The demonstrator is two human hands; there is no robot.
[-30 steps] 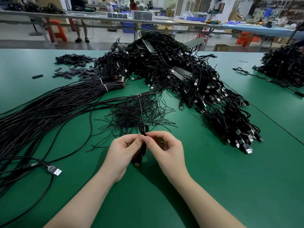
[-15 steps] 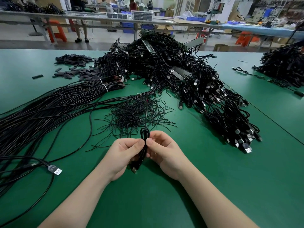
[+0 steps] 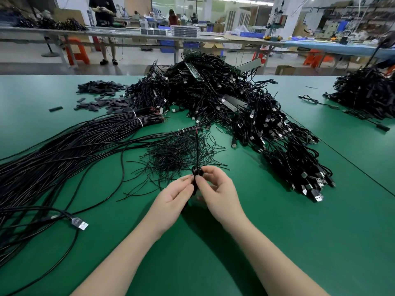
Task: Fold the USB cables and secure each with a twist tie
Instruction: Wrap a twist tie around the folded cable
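Both hands meet at frame centre: left hand [image 3: 171, 201] and right hand [image 3: 215, 193] pinch the folded USB cable [image 3: 195, 178], its long axis upright, tail pointing toward the upper frame.

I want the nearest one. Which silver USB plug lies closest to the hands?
The lone silver USB plug left of the left hand, apart from the heap's plugs.

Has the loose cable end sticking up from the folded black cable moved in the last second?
Yes. The thin black cable end has swung right and stands more upright, its red tip crossing the scattered black twist tie pile rightward.
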